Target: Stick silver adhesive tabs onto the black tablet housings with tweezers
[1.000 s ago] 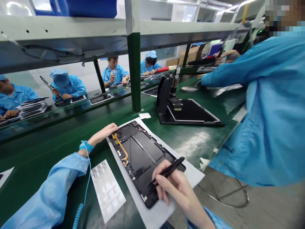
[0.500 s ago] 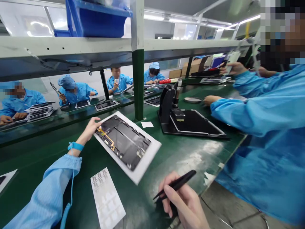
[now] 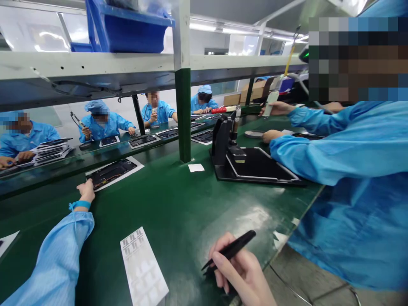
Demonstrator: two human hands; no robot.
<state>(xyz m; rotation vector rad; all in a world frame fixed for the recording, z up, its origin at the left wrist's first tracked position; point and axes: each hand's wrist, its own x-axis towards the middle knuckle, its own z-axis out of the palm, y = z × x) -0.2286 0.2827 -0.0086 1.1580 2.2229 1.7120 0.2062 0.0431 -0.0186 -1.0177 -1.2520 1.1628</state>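
My left hand (image 3: pixel 86 191) reaches out to the far left and grips the near corner of a black tablet housing (image 3: pixel 111 173). White paper or film lies under that housing and shows around its edges. Small parts and an orange flex cable run along its near side. Black tweezers (image 3: pixel 232 250) rest in my right hand (image 3: pixel 237 270), held like a pen, with their tips apart and nothing visible between them. Left of these tweezers, a white sheet of grey stickers (image 3: pixel 143 265) lies on the green table (image 3: pixel 178 212).
A black press fixture (image 3: pixel 223 148) stands at the right on a dark plate. Behind it a green post (image 3: pixel 183 114) carries a shelf (image 3: pixel 111 63) with a blue bin (image 3: pixel 130 29). A co-worker's sleeve (image 3: pixel 306 153) reaches in from the right. More co-workers sit across the table.
My left hand has carried the tablet housing away from the middle, leftward and farther back, by the table's rear strip. My right hand keeps the tweezers almost in place. The co-worker at right leans farther in.
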